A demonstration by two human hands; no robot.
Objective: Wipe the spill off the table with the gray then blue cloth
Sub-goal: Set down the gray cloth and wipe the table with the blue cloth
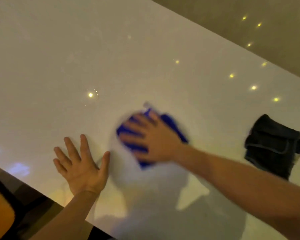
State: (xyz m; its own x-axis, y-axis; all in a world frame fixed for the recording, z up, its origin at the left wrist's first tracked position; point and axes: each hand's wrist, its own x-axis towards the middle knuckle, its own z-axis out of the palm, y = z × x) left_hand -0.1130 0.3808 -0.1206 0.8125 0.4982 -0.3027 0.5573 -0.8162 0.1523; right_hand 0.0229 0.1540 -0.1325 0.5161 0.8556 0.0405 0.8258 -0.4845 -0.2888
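My right hand (149, 137) lies flat on a blue cloth (171, 123) in the middle of the glossy white table (59, 58), fingers spread over it; hand and cloth are motion-blurred. My left hand (80, 163) rests palm down on the bare tabletop just left of the cloth, fingers apart, holding nothing. A folded dark gray cloth (272, 146) lies by itself at the right, apart from both hands. A faint ring of clear liquid (92, 97) glints on the table beyond my left hand.
The table's near edge runs diagonally across the lower left, with dark flooring and an orange seat (0, 213) beyond it. The far edge crosses the upper right. Ceiling lights reflect as small bright dots on the surface.
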